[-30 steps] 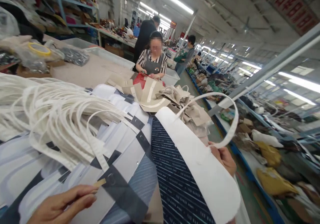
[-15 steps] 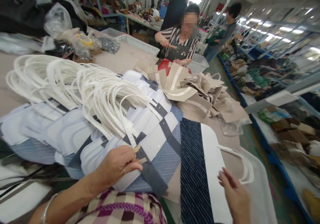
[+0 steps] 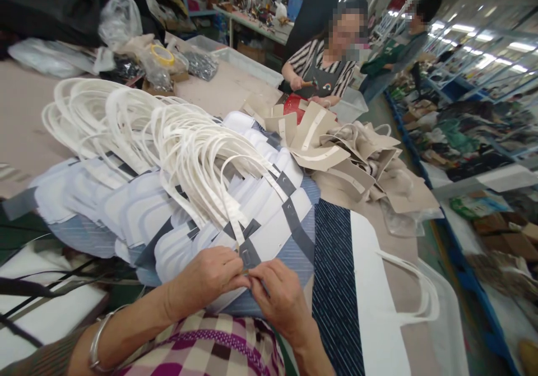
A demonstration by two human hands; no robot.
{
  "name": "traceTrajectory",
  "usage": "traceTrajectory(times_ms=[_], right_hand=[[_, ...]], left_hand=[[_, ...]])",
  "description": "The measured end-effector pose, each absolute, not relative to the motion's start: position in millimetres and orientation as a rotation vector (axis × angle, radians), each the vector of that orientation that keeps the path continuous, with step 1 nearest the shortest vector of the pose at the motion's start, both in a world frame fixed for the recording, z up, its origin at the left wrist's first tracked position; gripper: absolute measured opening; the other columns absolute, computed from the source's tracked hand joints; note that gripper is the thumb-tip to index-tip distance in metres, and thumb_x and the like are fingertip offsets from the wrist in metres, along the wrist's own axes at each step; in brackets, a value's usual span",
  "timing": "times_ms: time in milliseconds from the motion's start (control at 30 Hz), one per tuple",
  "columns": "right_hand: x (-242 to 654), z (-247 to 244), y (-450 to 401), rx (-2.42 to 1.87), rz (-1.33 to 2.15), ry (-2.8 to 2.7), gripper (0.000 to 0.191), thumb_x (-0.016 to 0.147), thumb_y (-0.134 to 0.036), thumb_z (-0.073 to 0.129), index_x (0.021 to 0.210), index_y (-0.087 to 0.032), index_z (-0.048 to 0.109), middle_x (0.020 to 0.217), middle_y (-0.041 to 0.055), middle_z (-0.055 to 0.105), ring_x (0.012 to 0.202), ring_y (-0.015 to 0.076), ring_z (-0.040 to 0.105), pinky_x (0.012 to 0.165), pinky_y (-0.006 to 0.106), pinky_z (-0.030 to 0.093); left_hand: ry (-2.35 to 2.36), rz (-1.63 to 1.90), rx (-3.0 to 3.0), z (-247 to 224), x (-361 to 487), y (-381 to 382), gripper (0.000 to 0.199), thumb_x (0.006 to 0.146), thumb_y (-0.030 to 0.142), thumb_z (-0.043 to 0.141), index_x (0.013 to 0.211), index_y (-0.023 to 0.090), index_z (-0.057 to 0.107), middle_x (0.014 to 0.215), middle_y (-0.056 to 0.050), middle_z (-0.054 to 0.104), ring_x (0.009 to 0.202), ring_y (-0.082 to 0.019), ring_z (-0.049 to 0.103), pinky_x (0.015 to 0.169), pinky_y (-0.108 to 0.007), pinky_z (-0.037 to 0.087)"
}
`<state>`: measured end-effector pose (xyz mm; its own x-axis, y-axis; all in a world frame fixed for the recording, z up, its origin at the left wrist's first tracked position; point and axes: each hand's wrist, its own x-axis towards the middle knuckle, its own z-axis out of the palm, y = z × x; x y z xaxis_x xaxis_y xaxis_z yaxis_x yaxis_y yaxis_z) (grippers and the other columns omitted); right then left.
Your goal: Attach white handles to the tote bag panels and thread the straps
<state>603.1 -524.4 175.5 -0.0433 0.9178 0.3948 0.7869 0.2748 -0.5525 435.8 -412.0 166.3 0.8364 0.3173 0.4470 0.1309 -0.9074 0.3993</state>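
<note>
My left hand (image 3: 210,275) is closed in a pinch above the near edge of the stacked white and blue panels (image 3: 269,233). Against its fingertips, my right hand (image 3: 279,292) pinches too; a small tan bit shows between them, too small to name. White looped handles (image 3: 168,135) lie over the stack, and dark grey strips (image 3: 298,230) cross the panels. Right of my hands lies a flat piece, half dark blue with pale dashes (image 3: 334,286) and half white (image 3: 372,292), with a white handle (image 3: 428,297) at its right side.
Beige pieces with white strips (image 3: 315,132) are heaped beyond the stack. Across the table, a person in a striped top (image 3: 311,56) holds a tool. Plastic bags and a yellow tape roll (image 3: 162,55) lie at the back left. Blue-edged racks of goods stand on the right.
My right hand has moved left from beside the white part of the flat piece to meet my left hand's fingertips. The view has shifted slightly.
</note>
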Motion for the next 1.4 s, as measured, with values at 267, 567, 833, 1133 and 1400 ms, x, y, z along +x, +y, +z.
traceTrajectory(times_ms=[267, 567, 833, 1133, 1400], right_hand=[[582, 152, -520, -1.639, 0.245, -1.598, 0.015, 0.086, -0.008, 0.054, 0.082, -0.019, 0.064, 0.071, 0.0011, 0.066, 0.066, 0.0145, 0.059, 0.062, 0.027, 0.044], [657, 58, -521, -1.844, 0.793, -0.368, 0.038, 0.072, -0.05, 0.066, 0.082, -0.014, 0.072, 0.06, 0.0016, 0.066, 0.054, 0.0155, 0.059, 0.052, 0.027, 0.049], [667, 34, -518, -1.9, 0.871, -0.431, 0.031, 0.072, -0.046, 0.068, 0.078, -0.016, 0.073, 0.058, -0.0009, 0.064, 0.053, 0.0126, 0.056, 0.051, 0.022, 0.043], [679, 30, -501, -2.154, 0.896, -0.524, 0.039, 0.069, -0.039, 0.073, 0.096, -0.017, 0.058, 0.05, -0.0083, 0.058, 0.031, 0.0118, 0.051, 0.035, 0.021, 0.035], [683, 73, -500, -2.184, 0.653, -0.871, 0.017, 0.076, -0.031, 0.067, 0.086, -0.018, 0.063, 0.065, -0.0001, 0.066, 0.061, 0.018, 0.064, 0.06, 0.027, 0.048]], left_hand=[[0.398, 0.575, 2.439, 153, 435, -411, 0.031, 0.104, 0.029, 0.037, 0.083, 0.019, 0.057, 0.072, 0.001, 0.064, 0.068, -0.014, 0.062, 0.063, -0.026, 0.045], [0.433, 0.67, 2.588, 127, 443, -402, 0.027, 0.102, 0.024, 0.04, 0.082, 0.019, 0.057, 0.074, -0.002, 0.064, 0.069, -0.018, 0.059, 0.065, -0.03, 0.045], [0.417, 0.663, 2.685, 93, 439, -394, 0.023, 0.1, 0.02, 0.046, 0.08, 0.019, 0.058, 0.073, -0.002, 0.064, 0.068, -0.02, 0.056, 0.067, -0.033, 0.044], [0.386, 0.647, 2.692, 94, 441, -394, 0.029, 0.101, 0.019, 0.043, 0.077, 0.019, 0.06, 0.071, -0.002, 0.063, 0.068, -0.017, 0.055, 0.068, -0.03, 0.044], [0.371, 0.574, 2.433, 118, 426, -390, 0.028, 0.102, 0.024, 0.041, 0.081, 0.02, 0.06, 0.074, 0.0, 0.065, 0.071, -0.014, 0.059, 0.068, -0.024, 0.046]])
